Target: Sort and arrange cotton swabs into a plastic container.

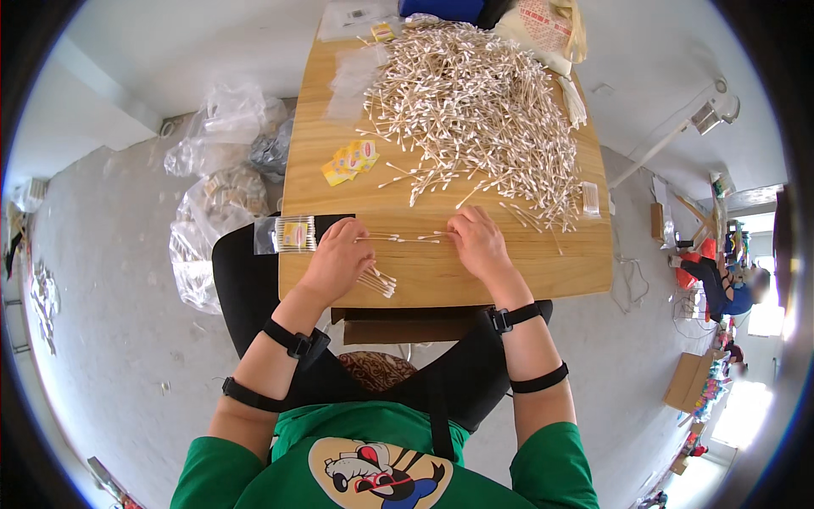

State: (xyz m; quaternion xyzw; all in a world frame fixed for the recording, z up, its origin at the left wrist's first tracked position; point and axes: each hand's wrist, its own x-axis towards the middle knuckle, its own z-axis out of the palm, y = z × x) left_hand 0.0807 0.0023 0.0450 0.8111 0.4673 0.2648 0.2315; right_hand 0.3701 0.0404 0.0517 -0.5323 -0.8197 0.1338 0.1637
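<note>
My left hand (342,261) is closed around a bunch of cotton swabs (379,282), whose white tips stick out below the fingers. Between my hands, a few loose swabs (405,238) lie sideways near the table's front. My right hand (480,244) has its fingers pinched at the right end of one of these swabs; the fingertips partly hide it. Just left of my left hand, a clear packet of swabs with a yellow label (294,234) juts over the table's left edge. A large heap of cotton swabs (475,102) covers the far middle and right of the table.
On the wooden table (534,271) lie yellow cards (349,163), clear bags (354,81) and a small clear box (590,198). A cloth bag (543,34) stands at the back. Plastic sacks (222,199) sit on the floor at left. People work far right.
</note>
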